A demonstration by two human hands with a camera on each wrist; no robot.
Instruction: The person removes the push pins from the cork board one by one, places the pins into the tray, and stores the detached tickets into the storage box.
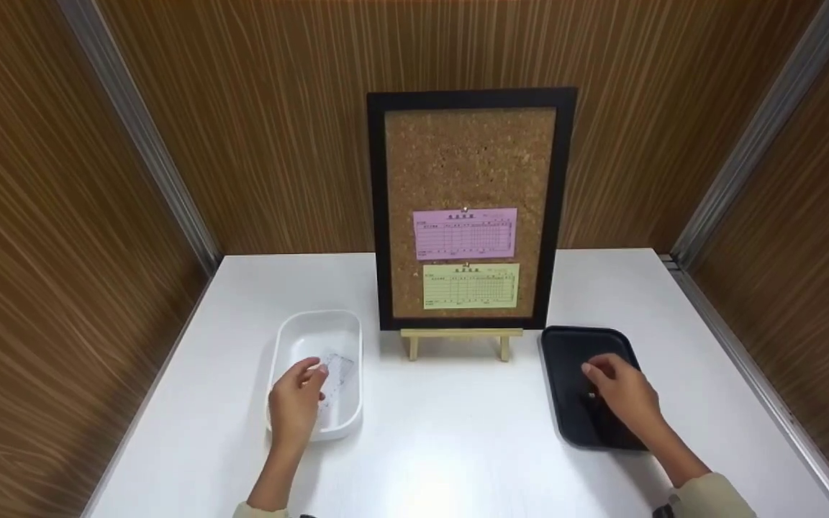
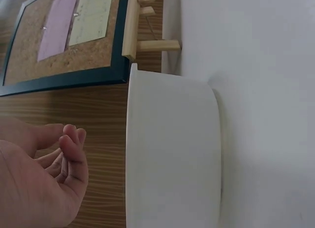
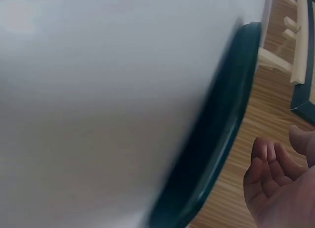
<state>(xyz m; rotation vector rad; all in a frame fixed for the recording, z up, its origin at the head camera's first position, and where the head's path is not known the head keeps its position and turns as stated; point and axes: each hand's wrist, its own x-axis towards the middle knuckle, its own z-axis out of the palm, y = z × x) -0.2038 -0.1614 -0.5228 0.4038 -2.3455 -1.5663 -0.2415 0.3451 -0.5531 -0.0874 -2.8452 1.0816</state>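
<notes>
My left hand point(image 1: 296, 403) hovers over the white bin point(image 1: 317, 320), its fingers loosely bent and nothing visible between them. Inside that bin lies a thin, see-through piece with dark printed marks point(image 1: 341, 370), partly hidden by the hand. In the left wrist view, the thumb and fingertips come close together beside the bin's wall point(image 2: 172, 149). Over the black tray point(image 1: 569, 403) on the other side is my right hand point(image 1: 623, 392), fingers half curled. The right wrist view shows a gap between its thumb and fingers point(image 3: 268, 164), with nothing held.
A black-framed cork board point(image 1: 472, 158) stands on a small wooden easel point(image 1: 461, 333) between bin and tray. Pinned to it are a pink form point(image 1: 465, 234) and, below, a yellow-green form point(image 1: 470, 286). Wood-grain walls point(image 1: 278, 108) enclose the white table point(image 1: 429, 432) at back and sides.
</notes>
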